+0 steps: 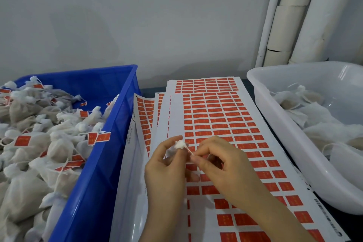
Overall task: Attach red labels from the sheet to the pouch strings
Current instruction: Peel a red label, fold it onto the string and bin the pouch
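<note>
Centrally, left hand (165, 167) round a pouch (179, 144), right hand (222, 163) pinched on its string (189, 151), over the sheet (216, 116) between crate (94, 182) and tub (279, 129).

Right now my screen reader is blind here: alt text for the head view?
Over a sheet of red labels, the left hand holds a small white pouch while the right hand pinches its string. Blue crate of labelled pouches left; white tub right.
</note>
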### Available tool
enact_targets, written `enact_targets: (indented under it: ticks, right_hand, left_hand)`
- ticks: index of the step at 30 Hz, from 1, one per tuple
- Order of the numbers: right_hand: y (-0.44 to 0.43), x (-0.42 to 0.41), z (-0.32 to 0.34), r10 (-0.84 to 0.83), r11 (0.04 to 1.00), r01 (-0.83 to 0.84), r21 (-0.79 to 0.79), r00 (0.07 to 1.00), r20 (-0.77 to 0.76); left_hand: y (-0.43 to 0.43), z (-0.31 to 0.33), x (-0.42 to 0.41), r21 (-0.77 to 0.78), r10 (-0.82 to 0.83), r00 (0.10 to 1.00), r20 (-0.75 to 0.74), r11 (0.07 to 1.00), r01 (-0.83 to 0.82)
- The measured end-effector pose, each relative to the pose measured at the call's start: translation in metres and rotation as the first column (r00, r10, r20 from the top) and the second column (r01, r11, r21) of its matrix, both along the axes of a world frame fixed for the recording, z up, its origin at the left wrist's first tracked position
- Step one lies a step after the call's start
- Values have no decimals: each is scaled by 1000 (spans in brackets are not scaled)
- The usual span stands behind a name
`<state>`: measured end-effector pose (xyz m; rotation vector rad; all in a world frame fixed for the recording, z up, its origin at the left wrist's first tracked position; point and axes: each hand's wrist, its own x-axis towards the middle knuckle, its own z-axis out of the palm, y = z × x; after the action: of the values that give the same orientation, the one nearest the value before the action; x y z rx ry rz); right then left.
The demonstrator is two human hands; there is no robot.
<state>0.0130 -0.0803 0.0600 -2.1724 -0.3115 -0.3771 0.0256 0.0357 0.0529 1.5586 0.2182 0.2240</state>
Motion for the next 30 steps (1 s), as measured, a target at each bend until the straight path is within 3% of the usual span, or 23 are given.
enact_targets:
  ticks: [5, 7, 13, 17, 24, 27, 30]
  right_hand:
    - [-1, 0, -6, 19, 999, -20, -33, 999, -32]
    - [0, 0, -7, 58, 996, -60, -72, 998, -22]
    - [-7, 2, -8, 112, 981, -107, -161, 994, 21]
    - [-10, 4, -10, 111, 964, -95, -248, 992, 53]
    - [-17, 4, -11, 159, 942, -142, -304, 987, 30]
    - [-18, 5, -13, 160, 934, -148, -326, 987, 10]
    - [-17, 6, -13, 140, 939, -139, -314, 990, -18]
  left_hand:
    - [-1, 2, 6, -184, -156, 977, -144, 975, 128]
    - [-1, 2, 6, -182, -194, 970, -148, 969, 166]
    - [6, -3, 4, 30, -182, 977, -110, 982, 187]
    - [8, -4, 3, 228, -239, 968, -73, 941, 250]
    - [15, -7, 5, 277, -440, 893, -92, 850, 448]
    - [14, -11, 5, 449, -439, 897, -47, 793, 412]
    - [10, -12, 6, 696, -399, 917, 4, 660, 284]
